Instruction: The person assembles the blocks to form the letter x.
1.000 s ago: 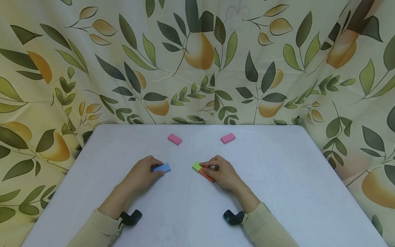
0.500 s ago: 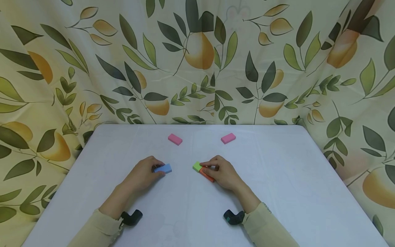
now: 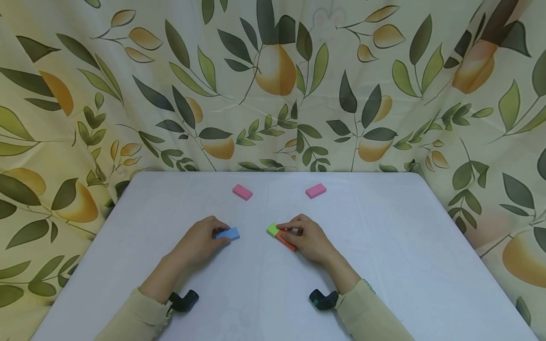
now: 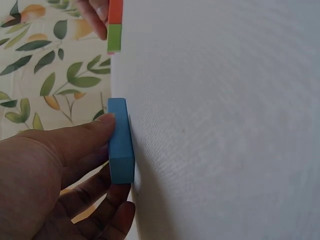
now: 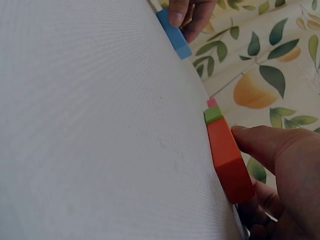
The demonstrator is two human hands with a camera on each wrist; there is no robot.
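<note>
My left hand [image 3: 201, 240] pinches a blue rectangular block [image 3: 229, 233] between thumb and fingers, low over the white table. In the left wrist view the thumb lies on one face of the blue block [image 4: 120, 140]. To the right, my right hand [image 3: 308, 237] holds an orange block [image 3: 286, 240] by its sides. The far end of the orange block [image 5: 229, 160] meets a green block [image 5: 213, 114] in the right wrist view. From the head view, that green block [image 3: 272, 230] points toward the blue one, with a stretch of table between them.
Two pink blocks lie farther back on the table [image 3: 384, 246]: a left pink block [image 3: 242, 192] and a right pink block [image 3: 315, 191]. A curtain [image 3: 273, 118] printed with leaves and fruit hangs behind the table's back edge. Dark wrist cameras sit at both cuffs.
My left hand has slid slightly to the right with the blue block, nearer the green one. The right hand, the orange and green blocks and the pink blocks stay practically where they were.
</note>
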